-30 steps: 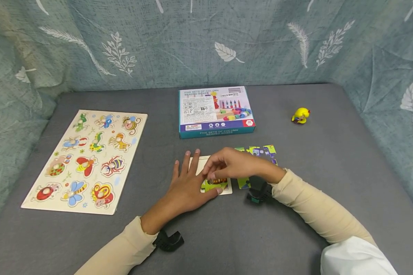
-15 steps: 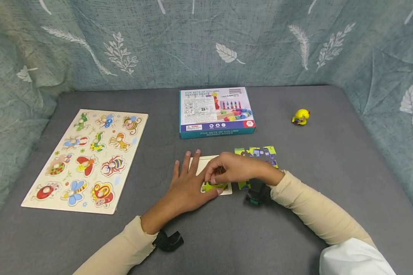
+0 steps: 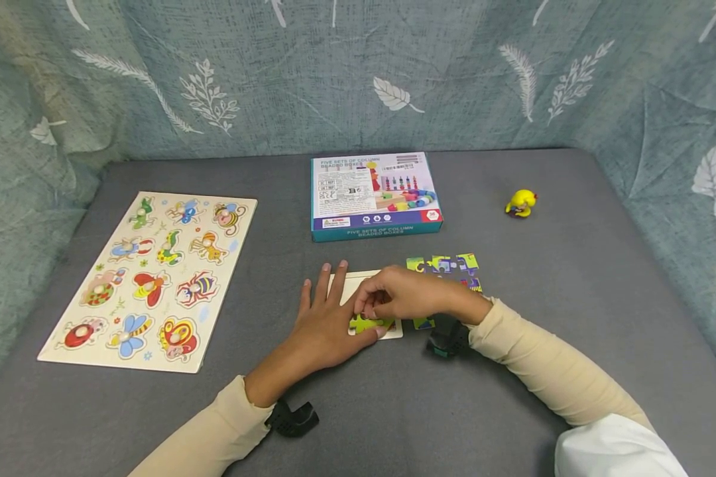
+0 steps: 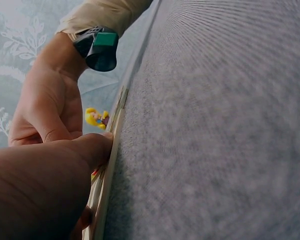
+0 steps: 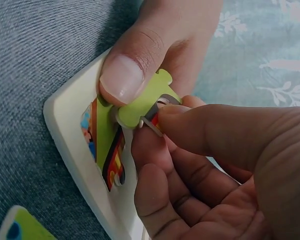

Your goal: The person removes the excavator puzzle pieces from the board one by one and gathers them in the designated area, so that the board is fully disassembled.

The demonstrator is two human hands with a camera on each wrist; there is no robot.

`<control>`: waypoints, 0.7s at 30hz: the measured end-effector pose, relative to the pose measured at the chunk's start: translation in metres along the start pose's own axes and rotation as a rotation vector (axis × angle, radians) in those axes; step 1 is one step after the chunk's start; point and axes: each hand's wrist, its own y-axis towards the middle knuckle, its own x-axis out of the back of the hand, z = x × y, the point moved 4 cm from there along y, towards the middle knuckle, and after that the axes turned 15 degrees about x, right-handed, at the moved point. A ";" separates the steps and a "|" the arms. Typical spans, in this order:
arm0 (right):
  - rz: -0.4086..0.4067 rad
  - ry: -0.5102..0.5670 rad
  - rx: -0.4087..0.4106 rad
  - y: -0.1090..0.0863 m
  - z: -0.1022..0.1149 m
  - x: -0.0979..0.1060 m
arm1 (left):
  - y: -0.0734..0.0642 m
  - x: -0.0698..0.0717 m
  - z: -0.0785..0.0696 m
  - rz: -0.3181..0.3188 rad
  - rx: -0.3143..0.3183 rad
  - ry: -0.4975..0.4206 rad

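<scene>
My left hand (image 3: 325,331) lies with fingers spread over a small pale puzzle tray (image 3: 349,285), its thumb at the tray's near side. My right hand (image 3: 402,295) is bent over the same tray, close beside the left. In the right wrist view, right thumb and fingers pinch a lime-green puzzle piece (image 5: 146,102) with a grey and red edge. The piece is tilted up from the tray, and the left thumb (image 5: 122,77) touches its green end. Another green and red piece (image 5: 107,145) lies flat in the tray. The left fingers hide the tray's left part.
Several loose purple and green puzzle pieces (image 3: 447,265) lie right of the tray, partly under the right forearm. A wooden insect peg board (image 3: 155,278) is at the left. Behind stand a bead-set box (image 3: 376,195) and a small yellow toy (image 3: 522,203).
My right hand has shifted slightly nearer to me over the tray, covering the red and yellow part of the picture that showed before. The left hand stays in place.
</scene>
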 end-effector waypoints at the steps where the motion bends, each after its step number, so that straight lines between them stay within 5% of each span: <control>1: -0.002 0.001 -0.001 0.000 0.000 0.000 | 0.000 0.000 0.000 -0.001 -0.001 -0.001; 21: -0.085 -0.035 -0.025 -0.016 0.005 0.019 | -0.001 0.000 0.001 -0.005 -0.024 0.001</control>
